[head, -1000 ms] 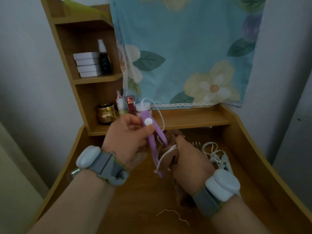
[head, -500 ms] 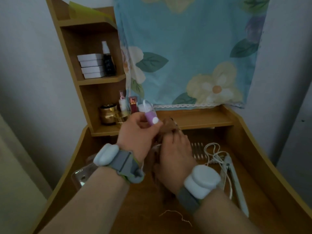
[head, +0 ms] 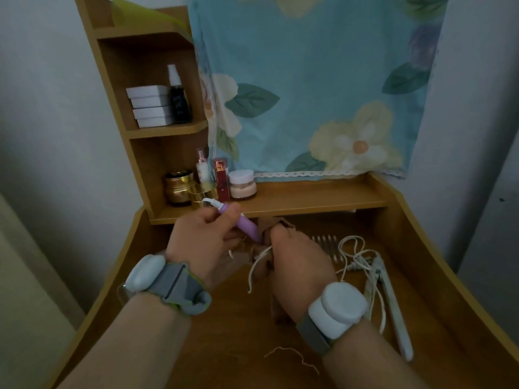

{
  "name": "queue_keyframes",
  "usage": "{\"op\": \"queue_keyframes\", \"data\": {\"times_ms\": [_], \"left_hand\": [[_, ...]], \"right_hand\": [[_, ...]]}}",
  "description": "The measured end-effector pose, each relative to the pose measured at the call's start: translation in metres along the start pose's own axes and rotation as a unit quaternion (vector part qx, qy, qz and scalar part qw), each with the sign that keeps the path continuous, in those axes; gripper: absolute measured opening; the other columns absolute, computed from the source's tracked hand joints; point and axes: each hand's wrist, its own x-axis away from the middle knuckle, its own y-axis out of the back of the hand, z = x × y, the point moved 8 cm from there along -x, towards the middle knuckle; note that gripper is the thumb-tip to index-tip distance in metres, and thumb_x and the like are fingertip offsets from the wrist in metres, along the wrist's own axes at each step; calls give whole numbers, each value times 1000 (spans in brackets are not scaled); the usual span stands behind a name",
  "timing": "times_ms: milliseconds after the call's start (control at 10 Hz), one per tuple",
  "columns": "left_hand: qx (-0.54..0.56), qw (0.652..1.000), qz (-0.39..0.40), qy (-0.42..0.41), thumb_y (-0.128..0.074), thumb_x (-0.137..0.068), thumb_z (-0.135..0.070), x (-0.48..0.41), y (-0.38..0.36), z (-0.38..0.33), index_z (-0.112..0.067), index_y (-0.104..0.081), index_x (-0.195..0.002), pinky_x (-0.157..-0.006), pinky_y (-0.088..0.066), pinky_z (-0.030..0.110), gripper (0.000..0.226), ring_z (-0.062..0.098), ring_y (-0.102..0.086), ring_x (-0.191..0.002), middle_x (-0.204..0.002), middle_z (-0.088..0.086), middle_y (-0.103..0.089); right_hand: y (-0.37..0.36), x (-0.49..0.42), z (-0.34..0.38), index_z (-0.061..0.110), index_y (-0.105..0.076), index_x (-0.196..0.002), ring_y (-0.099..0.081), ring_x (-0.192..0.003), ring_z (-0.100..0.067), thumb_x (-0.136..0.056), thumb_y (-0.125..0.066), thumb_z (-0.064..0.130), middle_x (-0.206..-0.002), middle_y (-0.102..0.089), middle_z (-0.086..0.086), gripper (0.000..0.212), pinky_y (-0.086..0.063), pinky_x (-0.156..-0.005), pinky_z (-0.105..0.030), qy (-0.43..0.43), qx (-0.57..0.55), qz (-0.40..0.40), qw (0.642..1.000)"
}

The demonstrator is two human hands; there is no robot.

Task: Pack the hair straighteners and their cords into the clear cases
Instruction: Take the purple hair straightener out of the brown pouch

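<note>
Purple straightener point(head: 247, 227) gripped in left hand point(head: 206, 241), its white cord point(head: 259, 262) pinched in right hand point(head: 299, 265).

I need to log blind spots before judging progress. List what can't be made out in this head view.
- Purple straightener: its lower end is hidden behind the right hand.
- Clear case: mostly hidden behind both hands; whether it is open cannot be told.
- Left hand: covers part of the cord.
- White straightener: its plug is lost in the tangled cord, too small.
</note>
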Motion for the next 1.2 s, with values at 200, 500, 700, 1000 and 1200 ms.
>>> {"op": "queue_keyframes", "data": {"times_ms": [200, 500, 700, 1000, 1200], "left_hand": [[38, 997, -63, 12, -65, -87, -26, -5, 27, 8, -6, -66, -86, -65, -58, 27, 20, 16, -72, -72, -75, 8, -73], [225, 972, -44, 56, -46, -98, -8, 14, 27, 36, -3, -57, -104, -46, -54, 22, 14, 13, -70, -59, -67, 5, -73], [148, 988, 10, 35, -45, -96, 1, 10, 7, 44, -4, -60, -107, -52, -53, 19, 19, 6, -66, -59, -80, 6, -68], [119, 992, 18, -27, -44, -86, 12, 13, 13, 21, -5, -64, -101, -55, -56, 30, 30, 17, -67, -59, -71, 8, -68], [169, 984, 16, -47, -41, -95, 3, 16, 9, 18, 0, -60, -106, -78, -58, 31, 22, 22, -69, -84, -93, 13, -70]], "right_hand": [[-7, -3, -28, 26, -40, -130, -47, -110, -16, -89, -59, 19, -126, -47, 2, 46, -40, -94, -31, -36, -37, -28, 998], [27, 13, -88, 8, -38, -119, -51, -88, -26, -94, -53, 21, -112, -54, -15, 32, -28, -66, -21, -173, -353, -252, 884], [14, 12, 38, 21, -50, -123, -52, -110, -23, -78, -57, 21, -122, -54, -2, 46, -44, -95, -42, 183, -116, -136, 967], [-2, -10, 35, 25, -30, -140, -40, -124, -26, -90, -49, 20, -133, -45, -3, 54, -27, -106, -41, 147, 58, -111, 981], [-2, -14, 0, 34, -39, -116, -45, -111, -21, -84, -61, 39, -119, -50, 5, 39, -35, -99, -40, 84, 45, -102, 990]]}}
